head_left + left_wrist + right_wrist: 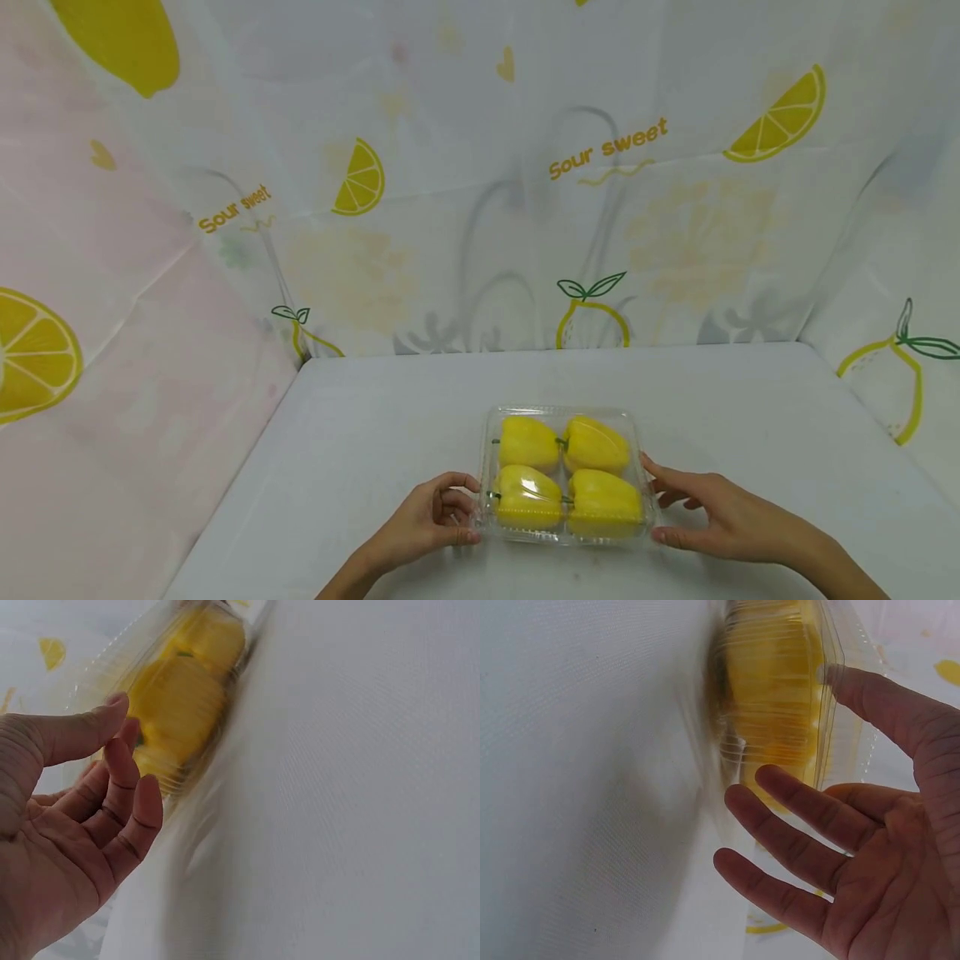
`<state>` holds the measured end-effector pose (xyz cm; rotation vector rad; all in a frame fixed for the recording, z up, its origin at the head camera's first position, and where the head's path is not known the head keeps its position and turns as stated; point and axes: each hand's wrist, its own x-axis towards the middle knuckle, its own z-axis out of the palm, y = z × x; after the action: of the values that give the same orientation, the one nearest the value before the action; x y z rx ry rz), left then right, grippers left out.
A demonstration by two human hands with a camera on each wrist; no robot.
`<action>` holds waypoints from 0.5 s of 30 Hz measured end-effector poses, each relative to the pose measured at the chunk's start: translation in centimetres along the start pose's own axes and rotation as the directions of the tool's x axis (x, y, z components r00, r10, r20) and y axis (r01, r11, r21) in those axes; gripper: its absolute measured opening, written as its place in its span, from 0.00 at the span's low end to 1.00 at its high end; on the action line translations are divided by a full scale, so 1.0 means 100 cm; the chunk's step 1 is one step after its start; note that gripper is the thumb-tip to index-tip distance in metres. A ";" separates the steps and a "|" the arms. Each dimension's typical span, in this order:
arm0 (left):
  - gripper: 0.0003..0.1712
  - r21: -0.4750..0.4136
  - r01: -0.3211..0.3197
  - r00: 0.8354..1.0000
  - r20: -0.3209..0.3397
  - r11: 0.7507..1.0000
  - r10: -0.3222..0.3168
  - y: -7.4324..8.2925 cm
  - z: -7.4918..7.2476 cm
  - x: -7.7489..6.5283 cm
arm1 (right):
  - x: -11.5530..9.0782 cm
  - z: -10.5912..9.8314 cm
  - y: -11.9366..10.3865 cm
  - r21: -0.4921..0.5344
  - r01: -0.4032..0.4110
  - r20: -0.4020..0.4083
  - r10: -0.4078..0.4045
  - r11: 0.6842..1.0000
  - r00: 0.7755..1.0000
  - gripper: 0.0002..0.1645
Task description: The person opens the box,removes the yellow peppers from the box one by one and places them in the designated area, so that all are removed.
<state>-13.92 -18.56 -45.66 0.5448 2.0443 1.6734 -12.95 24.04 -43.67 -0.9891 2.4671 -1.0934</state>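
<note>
A clear plastic clamshell box (pixel 566 537) lies on the white table with its lid over several yellow bell peppers (pixel 600 500), set in two rows with short green stems. At its left edge is my left hand (pixel 431 517), thumb and index fingertips right at the rim and apart from each other. The left wrist view shows the other left fingers loosely bent, with nothing between them. On the opposite side, my right hand (pixel 731 512) has its thumb and index fingertips at the box's right edge. Its remaining fingers (pixel 780 825) reach out nearly straight beside the box wall.
The white tabletop (pixel 405 408) extends around the box on all sides. A fabric backdrop (pixel 450 275) printed with lemons and "Sour sweet" lettering stands behind the table and along its left and right sides.
</note>
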 end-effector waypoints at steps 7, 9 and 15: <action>0.29 -0.113 0.072 0.997 -0.033 0.991 -0.076 0.004 0.002 -0.001 | 0.001 0.000 -0.002 0.004 -0.022 0.006 0.022 1.000 1.000 0.47; 0.28 -0.143 0.085 0.995 -0.043 0.986 -0.092 0.004 0.004 -0.001 | 0.000 0.000 -0.002 0.006 -0.028 0.010 0.028 1.000 1.000 0.47; 0.28 -0.179 0.107 0.991 -0.058 0.978 -0.119 0.002 0.005 -0.002 | 0.000 -0.001 0.000 -0.007 -0.021 0.002 0.021 1.000 1.000 0.46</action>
<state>-13.48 -18.20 -45.50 0.3109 1.9102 1.8037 -12.94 24.07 -43.61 -0.9637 2.4754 -1.0779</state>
